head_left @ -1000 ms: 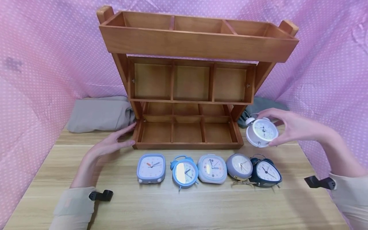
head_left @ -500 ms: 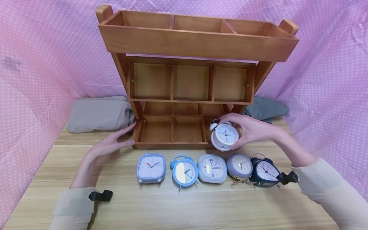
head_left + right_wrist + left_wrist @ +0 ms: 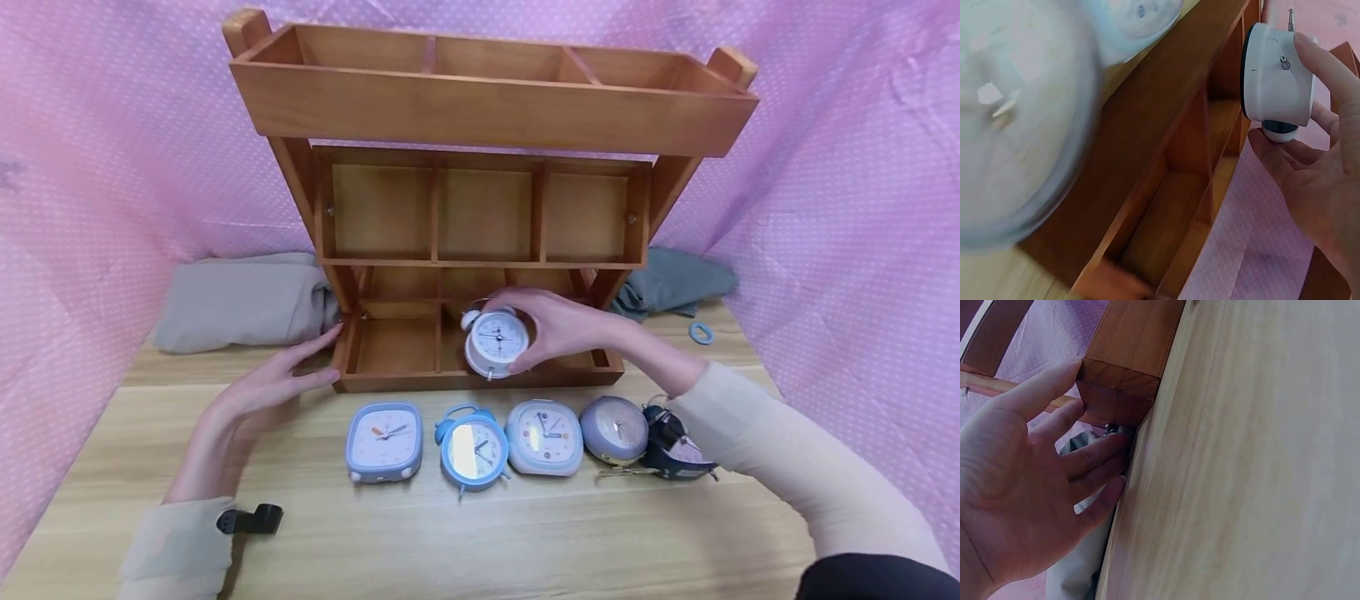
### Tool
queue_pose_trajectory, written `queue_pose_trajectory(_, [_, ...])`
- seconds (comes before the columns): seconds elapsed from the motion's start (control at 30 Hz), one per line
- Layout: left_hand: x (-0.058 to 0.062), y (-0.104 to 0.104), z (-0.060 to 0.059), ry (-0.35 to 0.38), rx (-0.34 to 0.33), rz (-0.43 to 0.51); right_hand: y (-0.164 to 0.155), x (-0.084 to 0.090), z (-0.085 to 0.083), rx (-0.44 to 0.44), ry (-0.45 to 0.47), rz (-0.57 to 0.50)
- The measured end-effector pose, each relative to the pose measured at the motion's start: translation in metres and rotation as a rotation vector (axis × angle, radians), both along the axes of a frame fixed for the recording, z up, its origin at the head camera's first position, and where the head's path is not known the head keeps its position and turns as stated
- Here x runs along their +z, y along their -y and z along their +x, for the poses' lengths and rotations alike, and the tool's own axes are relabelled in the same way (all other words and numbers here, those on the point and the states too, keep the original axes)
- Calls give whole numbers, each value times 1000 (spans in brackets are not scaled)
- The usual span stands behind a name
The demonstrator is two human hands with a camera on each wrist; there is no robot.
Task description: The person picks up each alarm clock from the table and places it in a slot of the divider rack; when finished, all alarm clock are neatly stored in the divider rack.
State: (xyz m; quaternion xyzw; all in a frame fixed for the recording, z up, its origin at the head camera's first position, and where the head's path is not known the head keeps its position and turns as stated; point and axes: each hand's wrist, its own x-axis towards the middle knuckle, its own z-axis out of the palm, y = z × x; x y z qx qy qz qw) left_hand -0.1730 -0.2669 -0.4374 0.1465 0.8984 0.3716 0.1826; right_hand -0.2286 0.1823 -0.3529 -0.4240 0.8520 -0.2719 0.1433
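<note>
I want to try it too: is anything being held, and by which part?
The right hand holds the white alarm clock by its round casing, fingers near a bell. The left hand touches the wooden rack.

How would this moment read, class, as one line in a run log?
right hand: grips white clock | left hand: at wooden rack | five other clocks: on table

Smooth white clock [image 3: 498,337], varnished-looking wooden rack [image 3: 491,108], wood-grained tabletop [image 3: 480,542], matt grey cloth [image 3: 240,300]
</note>
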Motion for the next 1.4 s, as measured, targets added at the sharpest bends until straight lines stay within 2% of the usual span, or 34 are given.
queue_pose_trajectory(0.17, [0, 1, 0, -17, -7, -2, 31, -3, -12, 46, 25, -15])
queue_pose_trajectory(0.43, [2, 1, 1, -4, -4, -7, 76, -10, -31, 121, 107, -54])
queue_pose_trajectory(0.83, [0, -1, -1, 2, -4, 1, 120, -18, -55, 217, 161, -73])
queue_pose_trajectory(1.07, [-1, -2, -3, -2, -4, 1, 131, -18, -64, 195, 140, 17])
queue_pose_trajectory(1.23, [-2, -3, -2, -2, 6, 6, 139, -22, -66, 218, 113, 96])
queue_pose_trajectory(1.4, [-2, -2, -1, -11, 4, 5, 145, -24, -65, 243, 122, 126])
